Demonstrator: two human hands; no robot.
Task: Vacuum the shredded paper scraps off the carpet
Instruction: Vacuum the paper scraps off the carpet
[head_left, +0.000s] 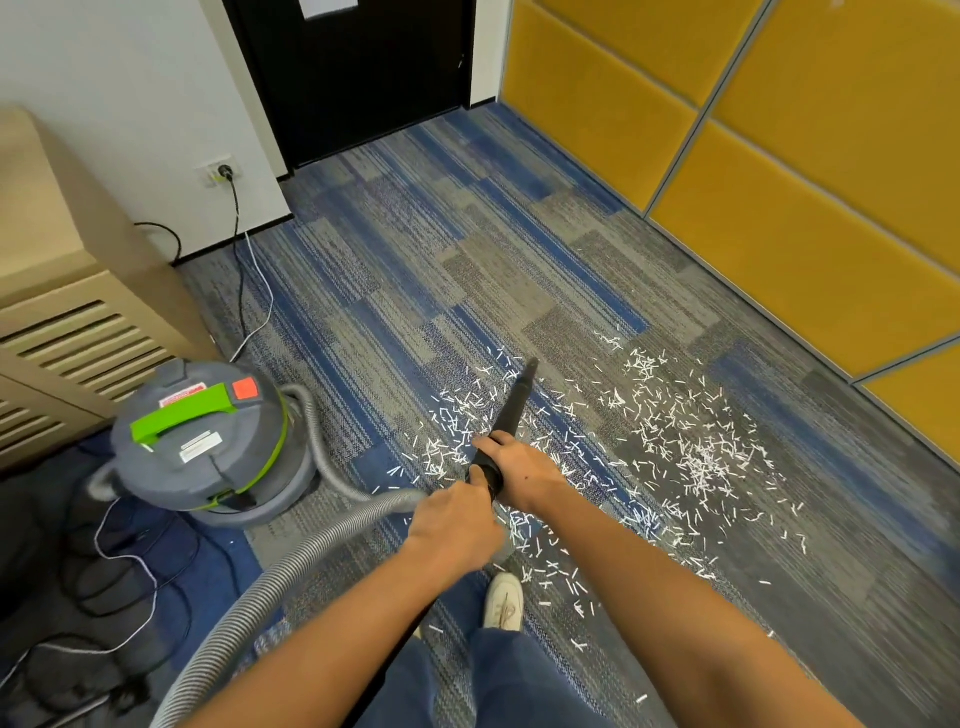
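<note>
White shredded paper scraps (691, 457) lie scattered over the blue and grey carpet (415, 249), thickest to the right of centre. A black tapered vacuum nozzle (511, 410) points away from me, its tip low among the scraps near the far edge of the mess. My right hand (524, 475) grips the nozzle's thick end. My left hand (457, 525) grips the joint just behind it, where the grey ribbed hose (291, 566) begins. The hose curves back to a grey canister vacuum (208, 441) with a green handle on the left.
A beige slatted cabinet (67, 322) stands at the left, with dark cables (119, 587) on the floor below it. The vacuum's cord runs to a wall socket (223, 170). Yellow padded wall panels (805, 208) line the right side. A black door (358, 73) is ahead. My white shoe (504, 603) is below the hands.
</note>
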